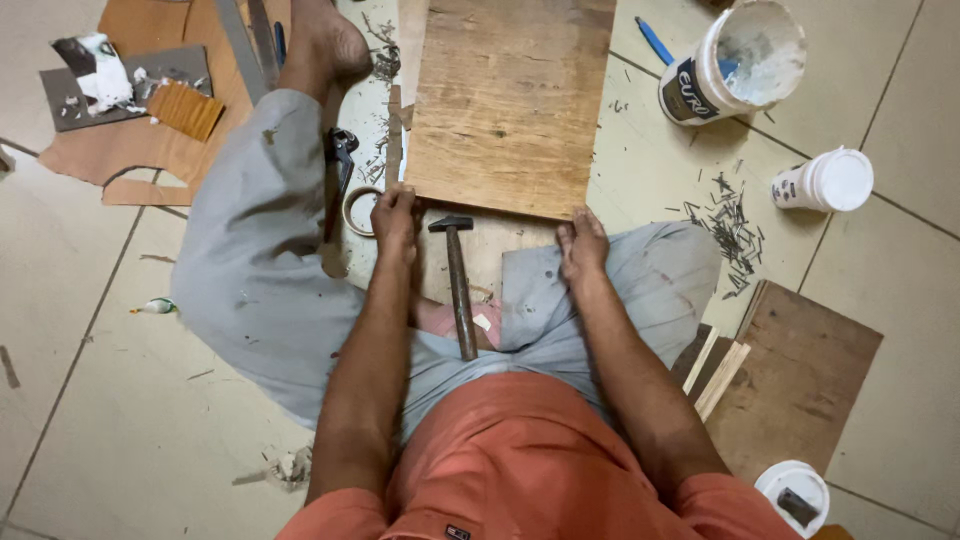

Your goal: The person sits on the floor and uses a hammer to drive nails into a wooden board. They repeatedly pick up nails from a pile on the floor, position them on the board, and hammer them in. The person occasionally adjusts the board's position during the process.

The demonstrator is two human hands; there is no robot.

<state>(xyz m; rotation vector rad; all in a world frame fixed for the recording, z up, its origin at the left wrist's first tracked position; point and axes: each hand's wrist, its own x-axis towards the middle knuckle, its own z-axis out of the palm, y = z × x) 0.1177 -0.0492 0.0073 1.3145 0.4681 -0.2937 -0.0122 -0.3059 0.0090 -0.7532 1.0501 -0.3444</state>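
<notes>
Pale floor tiles (pixel 120 420) carry everything, with a person seated on them, legs spread, looking straight down. A plywood board (pixel 510 100) lies flat on the floor between the knees, its near edge toward the body. The left hand (pixel 395 215) rests on the board's near left corner, fingers curled down over the edge and pressed together. The right hand (pixel 581 243) sits at the near right corner, fingers close together and bent onto the edge, touching the wood. Between the two hands a hammer (pixel 458 280) lies on the floor, its metal head just beside the board's edge and its wooden handle pointing back toward the lap. A roll of tape (pixel 357 212) lies just left of the left hand, with pliers (pixel 340 165) beside it. A scatter of small nails (pixel 735 225) lies to the right, near a small white lidded jar (pixel 825 180). An open white tub (pixel 745 60) stands at the upper right, and another dark board (pixel 800 380) lies by the right knee
</notes>
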